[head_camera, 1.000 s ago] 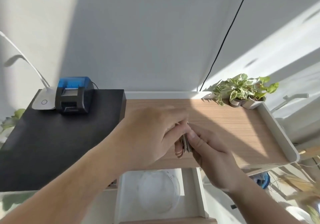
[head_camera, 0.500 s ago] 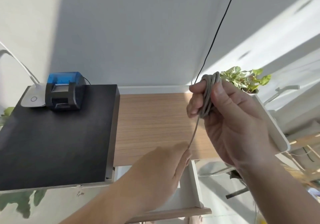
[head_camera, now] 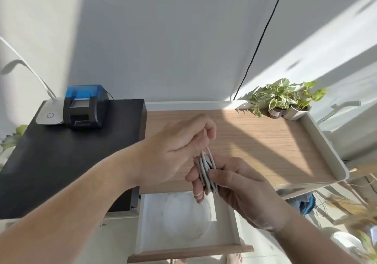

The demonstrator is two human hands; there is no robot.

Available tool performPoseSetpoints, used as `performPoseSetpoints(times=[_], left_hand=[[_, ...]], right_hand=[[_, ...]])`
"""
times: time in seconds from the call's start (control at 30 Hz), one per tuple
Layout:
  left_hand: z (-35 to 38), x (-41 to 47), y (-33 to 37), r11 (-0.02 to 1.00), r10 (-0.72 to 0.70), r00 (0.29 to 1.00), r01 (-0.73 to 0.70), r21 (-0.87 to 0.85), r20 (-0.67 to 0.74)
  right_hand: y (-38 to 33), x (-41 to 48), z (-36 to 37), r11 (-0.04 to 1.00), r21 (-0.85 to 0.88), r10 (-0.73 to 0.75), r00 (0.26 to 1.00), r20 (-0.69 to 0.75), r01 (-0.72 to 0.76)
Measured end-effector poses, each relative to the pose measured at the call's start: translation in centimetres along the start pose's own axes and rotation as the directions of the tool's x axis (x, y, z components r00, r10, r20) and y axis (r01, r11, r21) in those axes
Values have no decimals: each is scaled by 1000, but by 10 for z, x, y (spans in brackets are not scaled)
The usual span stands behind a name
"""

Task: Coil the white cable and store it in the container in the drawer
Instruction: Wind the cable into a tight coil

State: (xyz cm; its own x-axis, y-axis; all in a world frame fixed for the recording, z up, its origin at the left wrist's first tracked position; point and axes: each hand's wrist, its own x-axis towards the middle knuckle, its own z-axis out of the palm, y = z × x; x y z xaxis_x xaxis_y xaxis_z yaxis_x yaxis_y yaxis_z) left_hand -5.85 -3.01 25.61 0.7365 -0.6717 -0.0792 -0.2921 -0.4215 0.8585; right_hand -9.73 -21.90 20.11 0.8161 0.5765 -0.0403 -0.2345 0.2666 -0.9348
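The white cable (head_camera: 206,171) is wound into a tight coil of several loops, held over the front edge of the wooden desk. My right hand (head_camera: 240,190) grips the coil from the right, thumb pressed on its loops. My left hand (head_camera: 179,147) is just above and left of it, fingers pinched on the cable's loose end where it leaves the coil's top. Below both hands the white drawer (head_camera: 231,221) stands pulled out, and a round clear container (head_camera: 185,215) sits inside it.
The wooden desk top (head_camera: 255,141) has a raised white rim on the right and small potted plants (head_camera: 283,98) at the back corner. A black surface (head_camera: 57,157) to the left carries a blue-and-black printer (head_camera: 84,107) and a white lamp base (head_camera: 49,115). A black wire (head_camera: 259,43) runs up the wall.
My right hand has come down with the coil from head height to just above the open drawer. My left hand has risen from the desk's front edge to the coil's top.
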Motion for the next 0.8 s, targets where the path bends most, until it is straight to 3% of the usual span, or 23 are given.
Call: performPoseSetpoints(times=[0.07, 0.17, 0.47, 0.57, 0.67, 0.8], left_hand=[[8, -1, -7, 923, -8, 999, 26, -384, 49], [20, 1, -9, 867, -18, 998, 43, -496, 55], [34, 0, -4, 946, 42, 998, -51, -319, -36], [35, 0, -9, 943, 54, 990, -95, -320, -134], [38, 0, -16, 987, 42, 965, -81, -142, -259], [50, 2, -26, 1000, -14, 935, 10, -13, -354]], right_hand=[[-6, -1, 2, 996, 82, -19, 1000, 10, 18], [-13, -1, 4, 983, 175, -61, 998, 4, 60], [-24, -6, 3, 985, 133, -108, 994, 13, 105], [-26, -6, -3, 992, -6, -125, 991, -46, 125], [-26, -5, -15, 975, -182, -165, 967, -196, 129], [-12, -6, -20, 836, -549, -172, 952, -253, 5]])
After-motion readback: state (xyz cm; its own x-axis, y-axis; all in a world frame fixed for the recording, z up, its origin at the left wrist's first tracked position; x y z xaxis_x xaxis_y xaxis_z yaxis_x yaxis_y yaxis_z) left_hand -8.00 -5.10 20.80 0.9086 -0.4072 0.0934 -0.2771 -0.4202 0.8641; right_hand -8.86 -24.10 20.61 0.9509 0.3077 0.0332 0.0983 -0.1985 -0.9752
